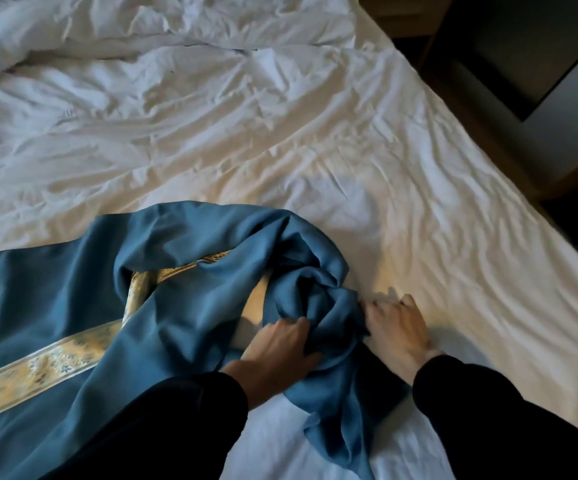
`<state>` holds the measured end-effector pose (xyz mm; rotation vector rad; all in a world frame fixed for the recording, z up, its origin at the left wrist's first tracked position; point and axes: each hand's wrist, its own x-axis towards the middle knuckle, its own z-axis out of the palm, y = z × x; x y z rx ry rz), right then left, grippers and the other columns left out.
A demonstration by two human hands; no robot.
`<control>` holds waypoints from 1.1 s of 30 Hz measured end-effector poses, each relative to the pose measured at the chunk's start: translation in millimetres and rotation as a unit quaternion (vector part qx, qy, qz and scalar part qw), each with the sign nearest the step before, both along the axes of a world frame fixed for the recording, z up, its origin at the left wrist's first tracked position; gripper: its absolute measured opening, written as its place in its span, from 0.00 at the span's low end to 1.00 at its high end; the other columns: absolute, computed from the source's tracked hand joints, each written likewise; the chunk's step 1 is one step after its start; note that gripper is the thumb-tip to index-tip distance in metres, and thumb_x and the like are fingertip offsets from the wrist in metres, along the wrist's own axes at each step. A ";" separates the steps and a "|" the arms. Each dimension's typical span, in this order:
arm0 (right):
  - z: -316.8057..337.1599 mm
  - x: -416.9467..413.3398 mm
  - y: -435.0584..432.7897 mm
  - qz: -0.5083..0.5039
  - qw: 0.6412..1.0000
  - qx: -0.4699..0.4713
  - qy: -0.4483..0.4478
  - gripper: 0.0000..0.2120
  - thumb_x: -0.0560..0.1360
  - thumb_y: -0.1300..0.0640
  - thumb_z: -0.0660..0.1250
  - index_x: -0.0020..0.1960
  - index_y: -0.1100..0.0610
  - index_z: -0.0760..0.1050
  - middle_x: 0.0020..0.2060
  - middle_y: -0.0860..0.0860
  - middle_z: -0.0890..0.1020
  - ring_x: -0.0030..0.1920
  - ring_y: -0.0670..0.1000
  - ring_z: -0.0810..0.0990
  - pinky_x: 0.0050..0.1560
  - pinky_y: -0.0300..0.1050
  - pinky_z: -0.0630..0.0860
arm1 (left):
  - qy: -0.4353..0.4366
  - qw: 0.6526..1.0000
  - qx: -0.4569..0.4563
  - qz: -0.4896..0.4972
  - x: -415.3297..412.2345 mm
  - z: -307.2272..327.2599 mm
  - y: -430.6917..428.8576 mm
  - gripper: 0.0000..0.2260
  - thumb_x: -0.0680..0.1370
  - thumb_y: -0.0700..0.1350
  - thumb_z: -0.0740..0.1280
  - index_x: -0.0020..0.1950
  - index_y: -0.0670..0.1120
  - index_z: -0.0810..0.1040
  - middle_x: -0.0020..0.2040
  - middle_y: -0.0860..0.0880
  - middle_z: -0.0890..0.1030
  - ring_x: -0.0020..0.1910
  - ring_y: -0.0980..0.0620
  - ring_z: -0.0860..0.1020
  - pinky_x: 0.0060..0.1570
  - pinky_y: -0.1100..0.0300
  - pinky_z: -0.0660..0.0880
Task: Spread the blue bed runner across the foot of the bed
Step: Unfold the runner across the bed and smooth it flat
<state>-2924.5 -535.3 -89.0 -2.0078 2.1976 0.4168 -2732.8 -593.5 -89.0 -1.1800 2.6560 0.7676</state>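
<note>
My left hand (277, 348) gripped the bunched blue bed runner (183, 306); my right hand (398, 327) pinched its twisted end. I judged untwisting before drawing it rightward across the bed (419, 168) wisest.

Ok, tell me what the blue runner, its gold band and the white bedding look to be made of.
Blue bed runner: woven fabric, likely polyester or a satin weave; faint sheen, soft drape, bunches easily between the hands.
Gold band: patterned jacquard or brocade-style trim; small floral figures, slightly shinier.
White bedding: matte cotton or cotton blend by the look; many fine, sharp creases. Exact fibres cannot be told from the picture.
</note>
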 end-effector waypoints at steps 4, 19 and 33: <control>-1.6 -52.4 2.2 -0.050 0.997 -0.037 0.049 0.20 0.62 0.58 0.73 0.53 0.55 0.75 0.43 0.52 0.82 0.47 0.56 0.80 0.45 0.52 0.67 | 0.031 0.996 0.044 -0.064 -25.5 -0.5 0.3 0.15 0.74 0.54 0.63 0.53 0.45 0.67 0.50 0.44 0.77 0.48 0.40 0.77 0.43 0.53 0.72; -9.9 -148.2 -1.8 0.068 0.993 -0.086 -0.036 0.43 0.54 0.57 0.71 0.68 0.59 0.64 0.49 0.58 0.77 0.46 0.61 0.75 0.46 0.56 0.72 | -0.124 0.931 -0.292 -0.180 -160.3 -27.9 -29.6 0.38 0.56 0.51 0.75 0.62 0.36 0.73 0.41 0.40 0.78 0.42 0.40 0.76 0.51 0.46 0.64; 47.3 -348.3 -73.8 0.063 0.949 -0.297 0.089 0.10 0.70 0.64 0.53 0.42 0.58 0.73 0.33 0.58 0.73 0.37 0.60 0.74 0.41 0.55 0.65 | 0.071 0.988 -0.135 0.019 -355.7 21.4 -60.2 0.24 0.67 0.42 0.67 0.62 0.44 0.68 0.55 0.45 0.73 0.55 0.42 0.71 0.39 0.50 0.73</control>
